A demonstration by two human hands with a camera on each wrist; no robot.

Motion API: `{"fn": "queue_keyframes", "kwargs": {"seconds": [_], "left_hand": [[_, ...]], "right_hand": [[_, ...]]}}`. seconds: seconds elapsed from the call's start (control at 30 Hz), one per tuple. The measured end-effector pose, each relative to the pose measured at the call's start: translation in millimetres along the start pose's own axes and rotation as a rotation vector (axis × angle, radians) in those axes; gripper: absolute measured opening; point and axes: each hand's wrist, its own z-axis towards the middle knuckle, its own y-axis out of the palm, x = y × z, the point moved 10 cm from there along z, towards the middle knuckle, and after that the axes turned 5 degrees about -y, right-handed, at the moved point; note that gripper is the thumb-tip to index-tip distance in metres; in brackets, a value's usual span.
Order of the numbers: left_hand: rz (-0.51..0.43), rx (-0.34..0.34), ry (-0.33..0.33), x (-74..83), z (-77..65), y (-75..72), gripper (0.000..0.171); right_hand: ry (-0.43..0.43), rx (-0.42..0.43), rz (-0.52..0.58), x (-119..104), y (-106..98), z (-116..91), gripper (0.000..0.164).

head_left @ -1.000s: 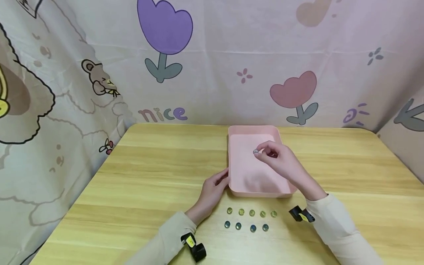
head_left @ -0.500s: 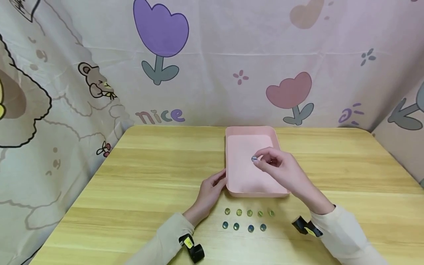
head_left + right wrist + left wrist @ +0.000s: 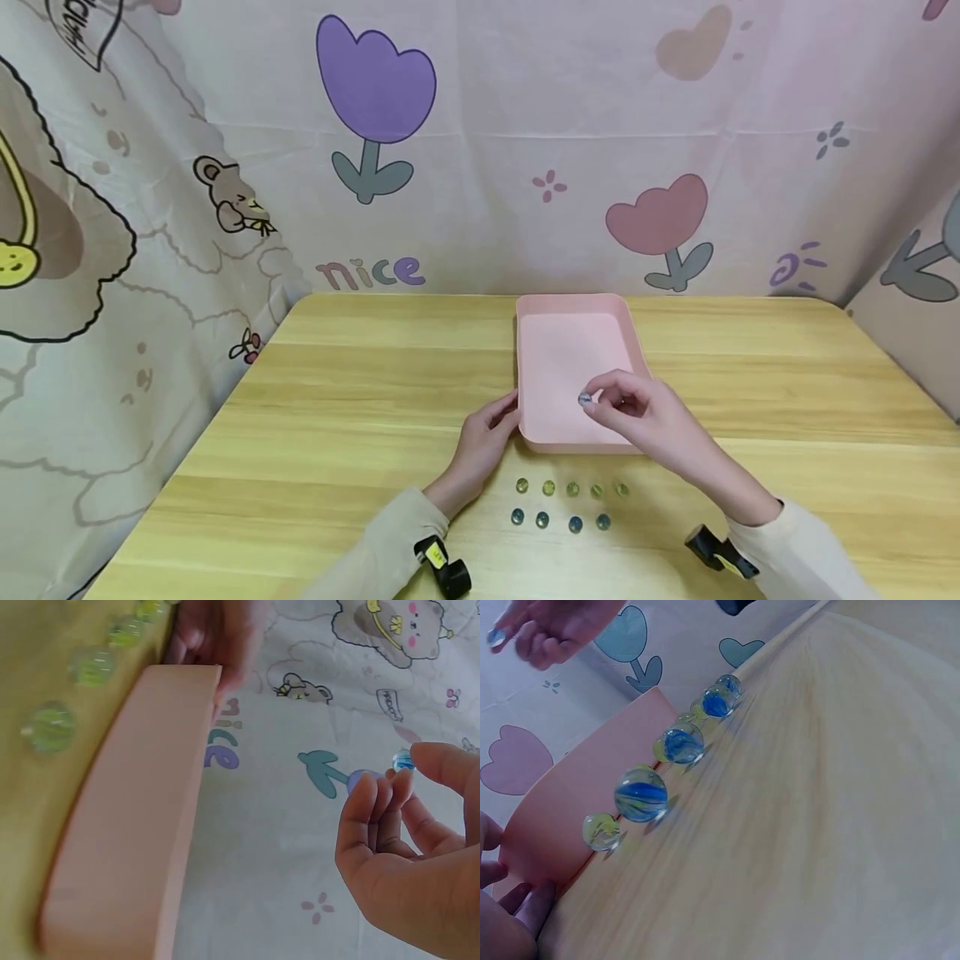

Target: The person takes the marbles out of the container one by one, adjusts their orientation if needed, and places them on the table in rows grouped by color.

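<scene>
Over the near part of a pink tray [image 3: 570,358], my right hand [image 3: 652,417] pinches a clear marble with blue swirls [image 3: 403,760] between thumb and fingertips. The marble hangs above the tray's floor, apart from it. My left hand [image 3: 483,437] rests against the outside of the tray's left wall, near the front corner, its fingers touching the wall. In front of the tray, several yellow-green marbles [image 3: 573,489] lie in a row on the table. A second row, of blue-swirled marbles [image 3: 640,795], lies closer to me.
The wooden table [image 3: 375,358] reaches back to a printed cloth [image 3: 495,150] with flowers and bears. Each sleeve carries a small black camera; the right camera [image 3: 720,552] hangs near the table, right of the marbles.
My right hand has drawn back toward the tray's near side with the marble still pinched. My left hand stays at the tray's wall. The marble rows have not changed.
</scene>
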Motion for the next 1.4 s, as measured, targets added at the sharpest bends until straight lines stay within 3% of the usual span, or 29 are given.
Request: {"fn": "queue_keyframes", "kwargs": {"seconds": [0.33, 0.47, 0.73, 1.0, 1.2, 1.4], "left_hand": [[0.006, -0.003, -0.020, -2.8, -1.3, -1.5, 0.039], [0.014, 0.000, -0.029, -1.7, -0.4, -2.2, 0.038], [0.005, -0.016, -0.014, 5.5, 6.2, -0.3, 0.039], [-0.005, -0.026, -0.026, 1.0, 3.5, 1.5, 0.040], [-0.005, -0.018, -0.035, 0.4, 3.1, 0.5, 0.040], [-0.014, -0.014, -0.033, -0.1, 3.1, 1.3, 0.040]], "right_hand": [[-0.003, 0.072, -0.007, 12.6, -14.4, -29.7, 0.011], [0.011, 0.055, 0.014, 13.7, -14.5, -36.8, 0.013], [0.113, -0.053, 0.138, 27.3, -13.6, -54.6, 0.018], [0.117, -0.186, 0.142, 56.4, -3.3, -85.9, 0.018], [0.154, -0.363, 0.332, 77.1, 23.0, -108.8, 0.016], [0.157, -0.357, 0.274, 82.8, 25.2, -106.9, 0.013]]}}
